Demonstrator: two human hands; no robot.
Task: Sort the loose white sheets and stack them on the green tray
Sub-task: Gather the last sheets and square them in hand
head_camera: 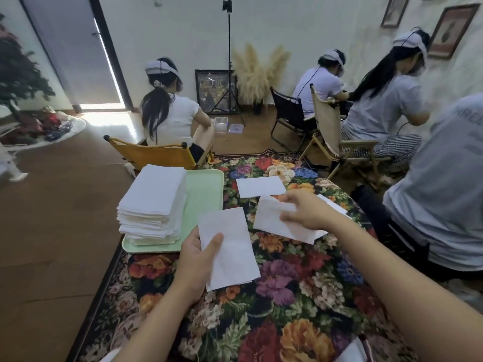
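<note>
A tall stack of white sheets (154,202) sits on the left side of the green tray (205,194), at the table's left edge. My left hand (198,259) grips a few white sheets (232,254) by their left side, thumb on top, just right of the tray's near corner. My right hand (305,210) pinches another loose white sheet (271,220) lifted slightly off the floral cloth. One more loose sheet (260,186) lies flat farther back. A further sheet (335,205) peeks out behind my right wrist.
The table wears a dark floral cloth (274,296). A person in a grey shirt (441,199) sits close on the right. An orange folding chair (154,154) with a seated person stands just behind the tray. Brown floor lies to the left.
</note>
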